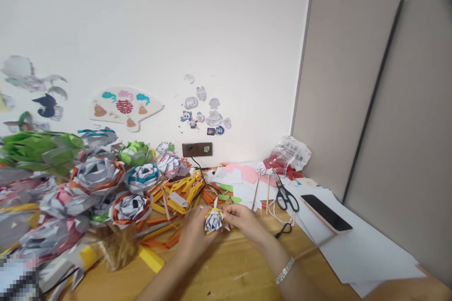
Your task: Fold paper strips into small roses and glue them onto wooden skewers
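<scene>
A folded paper flower [213,221], white with yellow outer petals, sits low over the wooden table between my two hands. My left hand [195,235] wraps around its left side and holds it. At the flower's right edge, the thumb and fingers of my right hand [242,218] are pinched together. Whether a petal or another small paper piece is in that pinch is too small to tell. A thin wooden stick [314,247] slants across my right forearm toward the phone. Loose folded strips [190,190] in yellow and orange lie just beyond my hands.
Many finished paper flowers [100,174] crowd the left side. To the right are black-handled scissors [286,197], a phone [326,213], white paper sheets [360,254], a bead string [282,218] and two sticks with small paper heads [267,188]. A plastic bag [287,153] leans in the corner.
</scene>
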### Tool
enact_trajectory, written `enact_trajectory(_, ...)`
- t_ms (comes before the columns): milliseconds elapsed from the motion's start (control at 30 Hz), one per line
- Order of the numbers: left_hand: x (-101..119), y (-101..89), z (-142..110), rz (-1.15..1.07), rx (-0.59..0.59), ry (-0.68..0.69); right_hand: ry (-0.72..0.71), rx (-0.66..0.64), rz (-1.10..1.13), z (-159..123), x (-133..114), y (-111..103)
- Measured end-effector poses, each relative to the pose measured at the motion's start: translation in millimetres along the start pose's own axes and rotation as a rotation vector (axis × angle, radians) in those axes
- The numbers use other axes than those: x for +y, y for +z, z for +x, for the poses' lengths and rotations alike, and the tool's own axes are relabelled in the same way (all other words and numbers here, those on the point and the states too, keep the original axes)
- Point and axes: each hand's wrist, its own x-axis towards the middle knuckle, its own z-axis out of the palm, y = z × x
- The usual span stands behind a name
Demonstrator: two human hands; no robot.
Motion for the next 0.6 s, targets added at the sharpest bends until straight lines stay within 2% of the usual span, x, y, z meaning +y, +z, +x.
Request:
enact_trajectory(200,-2,-0.2,2,0.012,-0.042,0.019,0.009,0.013,0.025,-1,0,-2)
enact_trajectory(600,-9,7.4,-1,-0.155,-0.073,-0.006,0.059,0.394,-0.384,4,10,-19)
